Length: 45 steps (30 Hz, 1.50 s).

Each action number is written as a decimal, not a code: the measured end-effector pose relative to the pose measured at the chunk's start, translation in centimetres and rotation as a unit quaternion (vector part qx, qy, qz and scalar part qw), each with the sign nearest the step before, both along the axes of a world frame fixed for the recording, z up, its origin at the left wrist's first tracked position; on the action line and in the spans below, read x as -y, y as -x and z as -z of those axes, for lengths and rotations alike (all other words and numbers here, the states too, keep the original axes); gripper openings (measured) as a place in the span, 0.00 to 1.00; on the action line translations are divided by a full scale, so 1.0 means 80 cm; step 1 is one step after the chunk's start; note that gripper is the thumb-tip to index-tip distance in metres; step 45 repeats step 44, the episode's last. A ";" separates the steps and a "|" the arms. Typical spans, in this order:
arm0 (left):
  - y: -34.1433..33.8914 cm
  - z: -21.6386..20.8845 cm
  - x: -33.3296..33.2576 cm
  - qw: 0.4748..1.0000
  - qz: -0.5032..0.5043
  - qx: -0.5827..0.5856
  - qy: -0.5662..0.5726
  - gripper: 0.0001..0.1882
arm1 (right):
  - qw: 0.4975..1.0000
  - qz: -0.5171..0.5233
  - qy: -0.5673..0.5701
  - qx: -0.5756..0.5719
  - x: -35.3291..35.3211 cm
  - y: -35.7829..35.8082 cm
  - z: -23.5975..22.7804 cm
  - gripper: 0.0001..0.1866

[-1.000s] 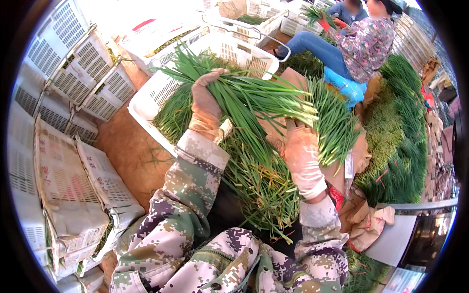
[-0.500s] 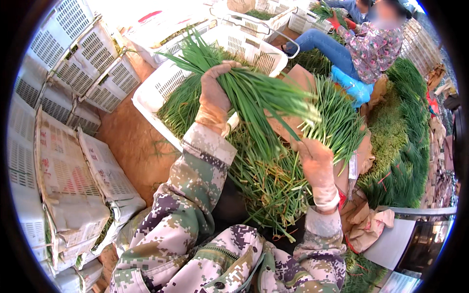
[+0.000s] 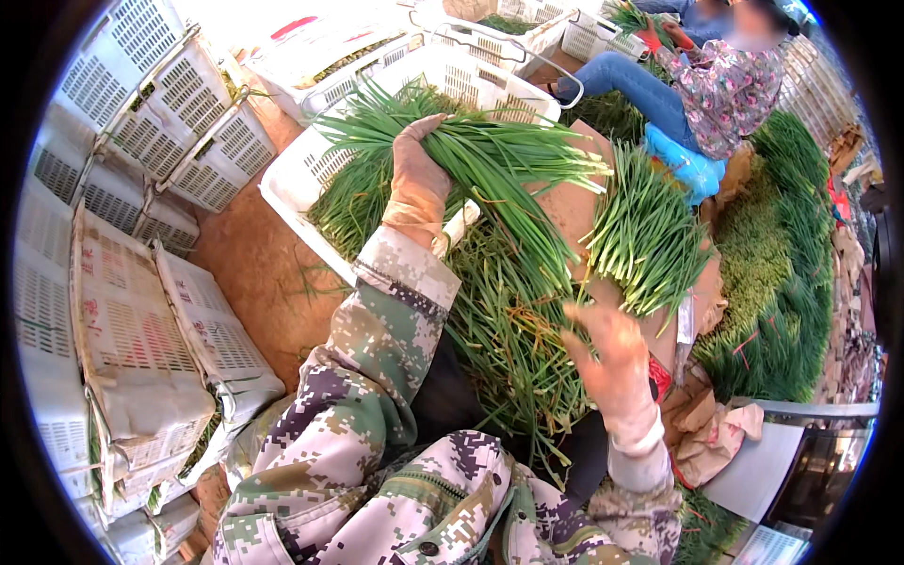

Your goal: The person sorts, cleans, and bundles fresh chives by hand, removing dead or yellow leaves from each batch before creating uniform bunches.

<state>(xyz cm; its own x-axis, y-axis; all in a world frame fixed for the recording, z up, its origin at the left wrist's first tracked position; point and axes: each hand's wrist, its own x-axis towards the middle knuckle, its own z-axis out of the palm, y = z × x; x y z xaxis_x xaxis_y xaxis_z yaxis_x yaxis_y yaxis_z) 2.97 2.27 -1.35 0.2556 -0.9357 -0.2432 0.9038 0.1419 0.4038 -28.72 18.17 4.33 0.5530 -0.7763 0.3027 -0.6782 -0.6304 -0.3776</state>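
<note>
My gloved left hand point(image 3: 419, 181) is closed round a bunch of long green garlic chives point(image 3: 504, 160), its pale stem ends pointing right. The bunch hangs over the near edge of a white slatted crate point(image 3: 301, 188) that holds more greens. Lower right, my gloved right hand point(image 3: 607, 363) is apart from the bunch, slightly blurred, with thumb and fingers spread and nothing between them. Below and left of it lies a messy heap of loose chives and yellowed leaves point(image 3: 523, 334) by my lap. A neater pile of chives point(image 3: 645, 231) rests on brown cardboard just beyond my right hand.
Stacked white crates point(image 3: 141, 348) line the left side. At the far right sits a person in a floral top point(image 3: 730, 94), another partly visible behind. Long rows of bundled greens point(image 3: 791, 264) run down the right. Crumpled brown paper point(image 3: 706, 438) lies near my right forearm.
My right hand has come away from the bunch, dropped toward me and opened. My left hand still grips the chives, almost in the same place.
</note>
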 end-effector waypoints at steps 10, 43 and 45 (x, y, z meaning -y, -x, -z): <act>0.037 -0.003 0.006 0.997 0.065 -0.009 -0.036 0.09 | 0.979 -0.003 0.201 -0.030 0.139 -0.127 0.033 0.17; -0.010 0.013 0.016 0.999 0.024 0.015 -0.038 0.11 | 0.745 0.021 -0.421 0.518 -0.021 0.075 -0.034 0.25; -0.008 0.013 0.017 0.998 0.016 0.014 -0.052 0.11 | 0.881 0.024 -0.359 0.307 -0.021 0.048 -0.026 0.19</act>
